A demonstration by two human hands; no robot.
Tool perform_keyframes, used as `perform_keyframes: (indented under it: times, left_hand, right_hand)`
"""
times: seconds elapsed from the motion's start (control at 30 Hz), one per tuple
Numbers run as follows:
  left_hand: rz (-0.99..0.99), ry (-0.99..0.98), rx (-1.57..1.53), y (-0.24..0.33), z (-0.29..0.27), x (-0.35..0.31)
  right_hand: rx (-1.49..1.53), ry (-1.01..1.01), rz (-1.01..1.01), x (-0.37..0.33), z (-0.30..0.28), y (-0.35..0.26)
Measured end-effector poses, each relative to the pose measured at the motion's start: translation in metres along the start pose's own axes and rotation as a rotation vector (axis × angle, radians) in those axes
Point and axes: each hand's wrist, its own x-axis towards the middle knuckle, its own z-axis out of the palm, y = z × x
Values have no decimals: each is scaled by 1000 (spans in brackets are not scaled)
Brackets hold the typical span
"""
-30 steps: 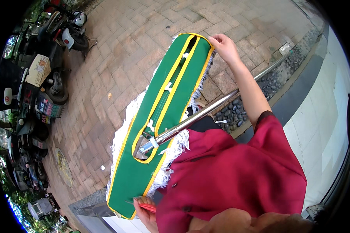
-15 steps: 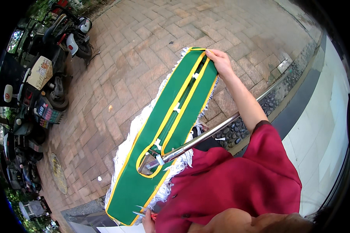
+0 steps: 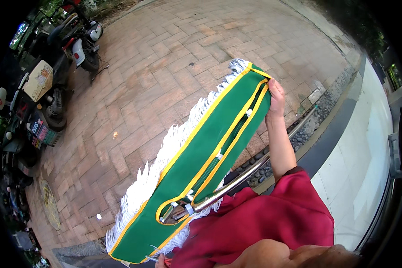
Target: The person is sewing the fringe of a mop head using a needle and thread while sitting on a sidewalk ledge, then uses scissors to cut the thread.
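Note:
A long flat dust mop head [image 3: 210, 138] with a green backing, yellow binding and white fringe slants across the middle. My right hand [image 3: 276, 96] pinches its far end at the corner of the yellow-edged slot. White ties cross that slot. A metal frame shows in the rounded opening near the close end, joined to a shiny metal handle [image 3: 223, 190] that runs up to the right, behind my right forearm. At the bottom edge, my left hand [image 3: 161, 261] closes around red-handled scissors [image 3: 152, 257], blades beside the mop head's near end. Much of that hand is cut off.
Brick paving [image 3: 138, 111] spreads underneath. Parked scooters [image 3: 49, 98] line the left side, with a round cover [image 3: 50, 205] in the ground. To the right run a strip of dark pebbles [image 3: 261, 172] and a pale tiled ledge [image 3: 357, 147].
The mop head's far end has swung right and slightly down with my right hand, and more white fringe shows along its left edge. My left hand and the scissors sit lower and further left.

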Motion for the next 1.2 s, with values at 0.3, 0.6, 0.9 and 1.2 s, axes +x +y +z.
perform_keyframes:
  times: [0.3,0.6,0.9,1.2]
  left_hand:
    - [-27,1,75,8,9,6]
    - [69,-27,30,-17,-53,1]
    - [221,-147,-35,-58,-89,-3]
    - [293,-150,-37,-63,-99,1]
  right_hand:
    - [140,43,91,-3,-9,-15]
    - [-693,36,12,-9,-46,23]
    - [-1170,-796,-245,-141,38,-17]
    - [-1386,-1303,-366,-205,107,-41]
